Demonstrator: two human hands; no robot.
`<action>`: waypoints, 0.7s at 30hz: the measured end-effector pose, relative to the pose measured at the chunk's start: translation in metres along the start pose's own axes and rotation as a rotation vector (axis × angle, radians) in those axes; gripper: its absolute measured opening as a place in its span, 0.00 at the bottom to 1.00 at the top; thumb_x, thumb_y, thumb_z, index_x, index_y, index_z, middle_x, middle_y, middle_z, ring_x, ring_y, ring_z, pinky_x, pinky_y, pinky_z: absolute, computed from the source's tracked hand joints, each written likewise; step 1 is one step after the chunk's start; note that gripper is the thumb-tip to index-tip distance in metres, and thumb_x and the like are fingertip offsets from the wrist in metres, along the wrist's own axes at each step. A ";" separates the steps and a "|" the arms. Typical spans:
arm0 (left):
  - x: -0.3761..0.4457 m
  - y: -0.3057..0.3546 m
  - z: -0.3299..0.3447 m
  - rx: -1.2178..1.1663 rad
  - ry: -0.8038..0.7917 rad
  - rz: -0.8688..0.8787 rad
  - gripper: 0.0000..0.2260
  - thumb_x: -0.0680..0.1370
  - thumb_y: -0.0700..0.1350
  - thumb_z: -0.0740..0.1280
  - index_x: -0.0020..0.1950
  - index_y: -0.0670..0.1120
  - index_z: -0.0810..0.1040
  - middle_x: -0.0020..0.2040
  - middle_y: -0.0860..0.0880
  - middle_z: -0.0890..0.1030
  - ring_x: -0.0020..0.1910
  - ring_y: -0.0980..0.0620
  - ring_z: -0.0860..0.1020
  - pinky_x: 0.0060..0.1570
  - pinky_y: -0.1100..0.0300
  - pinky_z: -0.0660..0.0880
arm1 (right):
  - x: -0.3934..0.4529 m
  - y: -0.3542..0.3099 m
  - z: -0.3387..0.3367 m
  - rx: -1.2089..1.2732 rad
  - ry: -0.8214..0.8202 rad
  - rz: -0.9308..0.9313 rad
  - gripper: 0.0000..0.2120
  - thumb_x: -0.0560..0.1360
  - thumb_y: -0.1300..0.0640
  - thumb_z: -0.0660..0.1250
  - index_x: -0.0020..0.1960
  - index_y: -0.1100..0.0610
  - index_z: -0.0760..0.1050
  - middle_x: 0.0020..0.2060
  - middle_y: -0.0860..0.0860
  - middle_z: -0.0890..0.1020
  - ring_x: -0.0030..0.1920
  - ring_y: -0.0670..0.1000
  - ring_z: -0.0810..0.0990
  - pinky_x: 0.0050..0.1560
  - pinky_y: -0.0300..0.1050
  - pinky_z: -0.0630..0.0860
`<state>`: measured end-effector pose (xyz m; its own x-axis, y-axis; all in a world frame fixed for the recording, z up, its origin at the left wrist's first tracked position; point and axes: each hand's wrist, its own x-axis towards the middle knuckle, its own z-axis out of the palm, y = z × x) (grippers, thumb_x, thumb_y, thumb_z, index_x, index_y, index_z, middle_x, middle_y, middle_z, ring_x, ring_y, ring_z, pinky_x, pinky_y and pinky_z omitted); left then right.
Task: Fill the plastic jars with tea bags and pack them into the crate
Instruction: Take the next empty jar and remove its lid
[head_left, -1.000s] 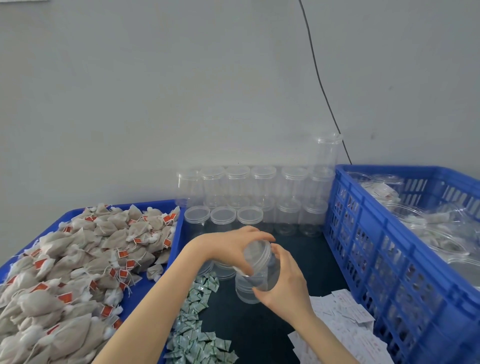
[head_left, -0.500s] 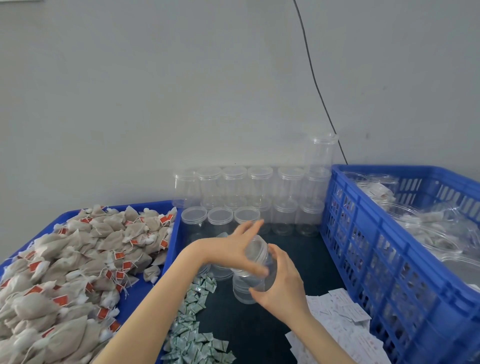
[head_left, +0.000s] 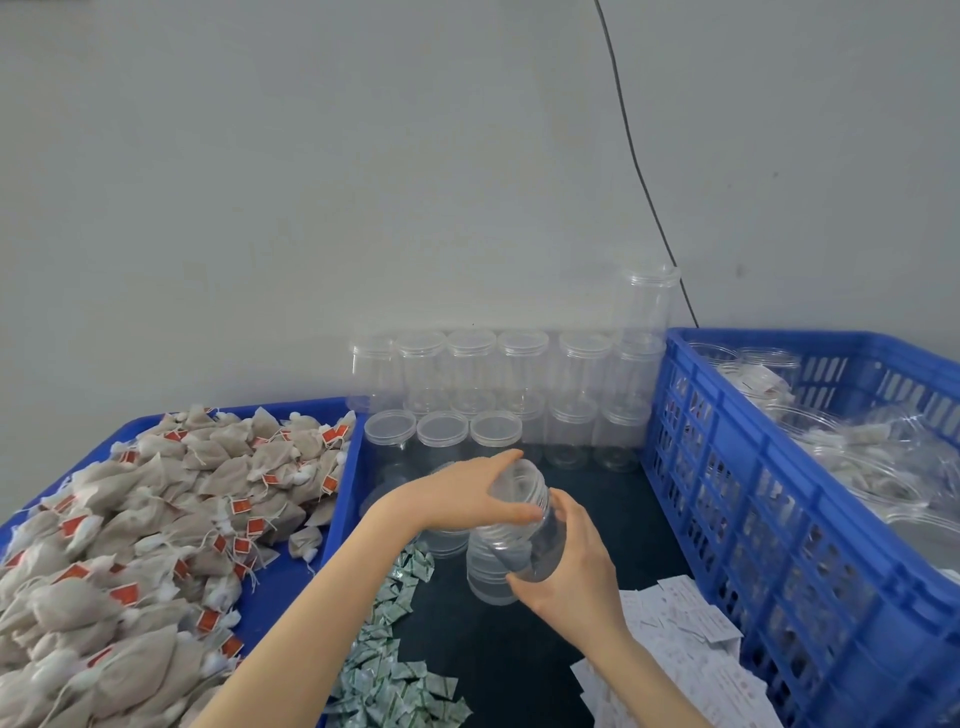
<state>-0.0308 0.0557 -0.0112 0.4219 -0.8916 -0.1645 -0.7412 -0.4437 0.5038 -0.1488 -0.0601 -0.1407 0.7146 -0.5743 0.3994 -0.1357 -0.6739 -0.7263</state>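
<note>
- The crate (head_left: 779, 519) is standing at the right on the tabletop (head_left: 597, 519), and filled jars are already lying inside it, so the packing is partly done.
- The tray (head_left: 291, 587) at the left is holding a big heap of tea bags (head_left: 156, 519), well apart from the crate.
- Empty jars (head_left: 519, 384) are standing in stacked rows at the wall, between the tray and the crate.
- One jar (head_left: 511, 540) is in the air in front of them, tilted, with its mouth toward the left.
- The right hand (head_left: 571, 577) is grasping the body of this jar from below and behind.
- The left hand (head_left: 467, 501) is lying over the lid (head_left: 524, 483); its fingers are almost straight and touching the lid, not curled round it.
- I judge that the step in hand is the opening of an empty jar, before filling.
- The next move is calling, I think, for a new grip on the lid and one more turn, while the right hand is keeping the thin jar steady without squeezing it.
- Compared with half a second ago, the left fingers are lying closer on the lid, not spread upward, and the jar is a little more tilted; a second ago they were curled round the lid.
</note>
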 end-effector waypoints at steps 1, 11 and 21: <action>0.000 0.000 0.001 0.033 -0.021 0.021 0.42 0.73 0.62 0.68 0.78 0.55 0.47 0.78 0.53 0.55 0.75 0.52 0.57 0.72 0.54 0.58 | -0.001 0.000 0.000 0.010 -0.001 0.004 0.47 0.60 0.47 0.78 0.74 0.49 0.61 0.67 0.42 0.71 0.67 0.45 0.71 0.65 0.48 0.73; 0.021 -0.008 0.006 -0.162 0.113 0.034 0.38 0.71 0.61 0.71 0.76 0.58 0.57 0.73 0.52 0.66 0.67 0.54 0.67 0.62 0.60 0.65 | -0.005 0.010 -0.009 0.104 0.063 0.055 0.46 0.56 0.44 0.78 0.61 0.22 0.53 0.59 0.27 0.69 0.60 0.28 0.69 0.46 0.26 0.69; 0.083 -0.030 0.033 -0.127 0.369 -0.221 0.27 0.73 0.55 0.71 0.67 0.44 0.69 0.65 0.44 0.74 0.62 0.46 0.74 0.56 0.57 0.69 | -0.001 0.024 -0.016 0.191 0.107 0.141 0.44 0.52 0.40 0.77 0.60 0.22 0.55 0.58 0.29 0.72 0.60 0.30 0.70 0.48 0.25 0.69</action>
<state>0.0095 -0.0082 -0.0686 0.7381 -0.6744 0.0221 -0.5521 -0.5848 0.5943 -0.1639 -0.0831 -0.1496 0.6198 -0.7092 0.3360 -0.0894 -0.4892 -0.8676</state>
